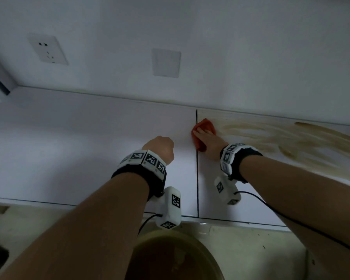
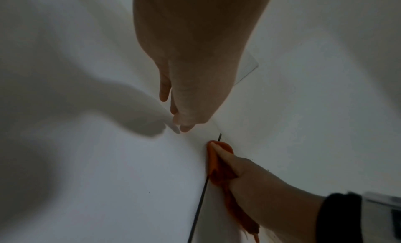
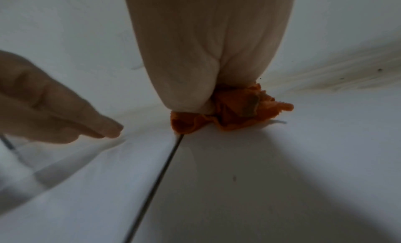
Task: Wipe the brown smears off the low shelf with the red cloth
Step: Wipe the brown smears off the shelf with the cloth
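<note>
Seen from the head camera: right hand (image 1: 207,140) flat on the red cloth (image 1: 203,129), fingers extended and pressing it onto the low shelf (image 1: 89,142) close to the back edge, right on the dark seam (image 1: 197,174) between 2 white panels. Cloth bunched under the palm in the right wrist view (image 3: 230,113), a brownish stain on 1 fold. Brown smears (image 1: 275,138) streaked over the right panel, from just beside the cloth out toward the right edge, faint near the cloth and thicker farther off. Left hand (image 1: 160,147) on the left panel near the seam, fingers loosely curled, holding nothing, fingertips (image 2: 184,126) close to the surface. On the wall behind: a socket (image 1: 48,49) and a blank plate (image 1: 166,63).
</note>
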{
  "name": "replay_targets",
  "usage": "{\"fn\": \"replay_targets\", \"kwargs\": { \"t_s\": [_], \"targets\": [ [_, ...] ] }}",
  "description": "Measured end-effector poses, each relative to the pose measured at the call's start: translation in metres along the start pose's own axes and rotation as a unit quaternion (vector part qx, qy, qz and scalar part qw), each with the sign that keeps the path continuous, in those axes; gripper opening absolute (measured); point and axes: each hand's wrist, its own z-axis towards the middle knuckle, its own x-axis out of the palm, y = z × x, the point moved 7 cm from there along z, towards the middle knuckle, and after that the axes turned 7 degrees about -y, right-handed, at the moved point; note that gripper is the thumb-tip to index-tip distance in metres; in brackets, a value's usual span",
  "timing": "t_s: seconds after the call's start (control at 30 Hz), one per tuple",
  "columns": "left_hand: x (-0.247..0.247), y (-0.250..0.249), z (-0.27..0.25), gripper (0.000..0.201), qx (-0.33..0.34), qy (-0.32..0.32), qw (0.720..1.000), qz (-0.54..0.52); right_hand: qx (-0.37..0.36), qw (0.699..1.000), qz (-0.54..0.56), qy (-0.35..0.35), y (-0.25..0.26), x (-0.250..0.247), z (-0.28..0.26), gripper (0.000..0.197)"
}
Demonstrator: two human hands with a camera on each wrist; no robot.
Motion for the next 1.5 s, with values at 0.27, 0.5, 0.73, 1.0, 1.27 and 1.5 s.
{"fn": "replay_targets", "kwargs": {
  "t_s": [0.27, 0.5, 0.73, 1.0, 1.27, 1.5],
  "targets": [
    [0.000, -0.001, 0.004, 0.039, 0.017, -0.005, 1.000, -0.007, 0.045, 0.999, 0.025, -0.006, -0.015, 0.014, -0.049, 0.076],
    [0.000, -0.002, 0.000, 0.041, 0.016, -0.004, 1.000, 0.001, -0.010, 1.000, 0.013, 0.007, 0.023, 0.011, -0.023, 0.080],
    [0.001, 0.006, 0.005, 0.042, 0.011, 0.002, 1.000, 0.008, 0.014, 1.000, -0.022, -0.004, -0.006, -0.008, 0.019, 0.069],
    [-0.005, 0.005, 0.012, 0.042, 0.026, -0.019, 0.999, 0.014, 0.036, 0.999, 0.006, 0.002, -0.004, 0.010, -0.026, 0.074],
    [0.000, 0.006, 0.010, 0.041, 0.016, 0.002, 1.000, 0.002, -0.011, 1.000, -0.011, -0.002, 0.030, 0.000, 0.009, 0.078],
    [-0.009, 0.009, 0.024, 0.039, 0.007, 0.002, 1.000, 0.014, 0.030, 0.999, -0.019, -0.008, -0.008, -0.019, 0.035, 0.067]
  ]
}}
